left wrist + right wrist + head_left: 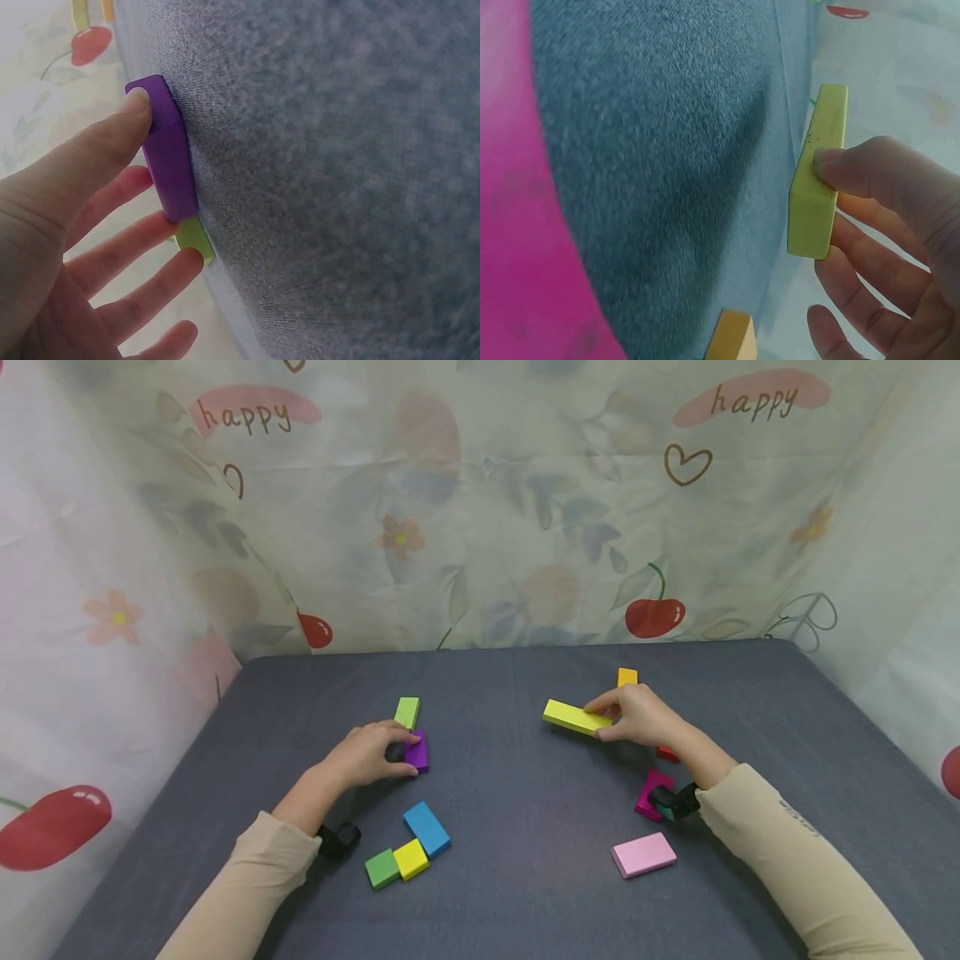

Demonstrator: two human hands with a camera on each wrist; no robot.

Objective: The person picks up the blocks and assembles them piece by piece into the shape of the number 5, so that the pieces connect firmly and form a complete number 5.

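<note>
My left hand (363,755) pinches a purple block (417,753) between thumb and fingers, down at the cloth. In the left wrist view the thumb presses one end of the purple block (171,161), and a light green block (195,238) lies just beyond its far end. On the other side, my right hand (639,717) grips a long yellow block (573,717) by its right end. The right wrist view shows that yellow block (817,172) held up off the cloth, thumb on one face and fingers behind. An orange block (627,677) lies just behind the right hand.
On the dark grey cloth-covered table (517,877), a blue block (427,828), a small yellow block (412,859) and a green block (382,868) lie grouped front left. Under the right forearm are red (667,755) and magenta (647,800) blocks; a pink block (643,855) lies nearer.
</note>
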